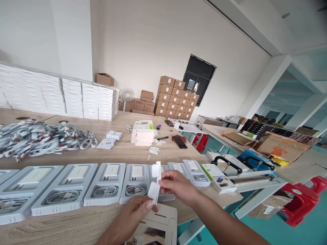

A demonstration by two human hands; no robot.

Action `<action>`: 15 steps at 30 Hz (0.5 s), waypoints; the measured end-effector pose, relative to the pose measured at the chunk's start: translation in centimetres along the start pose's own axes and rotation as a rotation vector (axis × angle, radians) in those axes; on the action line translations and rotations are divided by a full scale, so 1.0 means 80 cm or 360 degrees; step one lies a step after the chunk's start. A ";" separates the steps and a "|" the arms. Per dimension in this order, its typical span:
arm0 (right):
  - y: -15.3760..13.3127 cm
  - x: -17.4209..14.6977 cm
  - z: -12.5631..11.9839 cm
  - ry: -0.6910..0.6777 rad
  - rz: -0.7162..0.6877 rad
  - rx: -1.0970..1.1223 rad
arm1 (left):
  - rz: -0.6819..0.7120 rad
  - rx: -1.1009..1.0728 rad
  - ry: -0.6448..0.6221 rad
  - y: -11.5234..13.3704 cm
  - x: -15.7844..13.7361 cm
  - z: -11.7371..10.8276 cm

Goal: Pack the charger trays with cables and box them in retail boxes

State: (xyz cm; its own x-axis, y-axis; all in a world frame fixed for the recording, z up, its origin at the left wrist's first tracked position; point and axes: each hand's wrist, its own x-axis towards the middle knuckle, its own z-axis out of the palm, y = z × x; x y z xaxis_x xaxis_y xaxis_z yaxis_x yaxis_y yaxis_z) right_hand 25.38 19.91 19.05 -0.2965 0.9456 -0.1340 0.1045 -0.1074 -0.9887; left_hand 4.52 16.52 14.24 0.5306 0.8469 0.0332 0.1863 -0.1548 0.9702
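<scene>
Above wooden table point(102, 153), both hands' fingers point(149, 204) pinching white label strip point(154, 182)

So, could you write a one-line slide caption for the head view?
Both hands, left hand and right hand, hold a small white strip above a row of grey trays with chargers and cables.

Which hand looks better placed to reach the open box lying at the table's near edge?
Probably the left hand. It pinches the lower end of the white sticker strip right above the open box, while the right hand holds the strip's upper end higher, over the trays.
</scene>
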 end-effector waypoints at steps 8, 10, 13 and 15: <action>0.021 -0.014 0.031 -0.0081 -0.0126 -0.0300 | 0.0040 0.0116 -0.0060 0.003 0.000 0.001; 0.024 -0.003 0.034 0.0006 -0.0171 -0.0321 | -0.0031 0.0136 -0.0008 0.004 0.001 -0.001; 0.024 0.017 0.041 0.0109 -0.0130 -0.0395 | -0.0126 0.0081 0.0096 0.006 0.004 -0.004; 0.021 0.029 0.048 0.0151 -0.0094 -0.0456 | -0.0192 -0.0028 0.0123 0.006 0.007 -0.006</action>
State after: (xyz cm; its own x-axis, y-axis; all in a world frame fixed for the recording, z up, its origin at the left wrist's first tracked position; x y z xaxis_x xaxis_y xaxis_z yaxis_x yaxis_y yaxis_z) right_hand 21.19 20.73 16.80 -0.2213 0.9736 -0.0567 0.3571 0.0268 -0.9337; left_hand 4.52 17.16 14.87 0.4400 0.8956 -0.0662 0.2302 -0.0412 0.9723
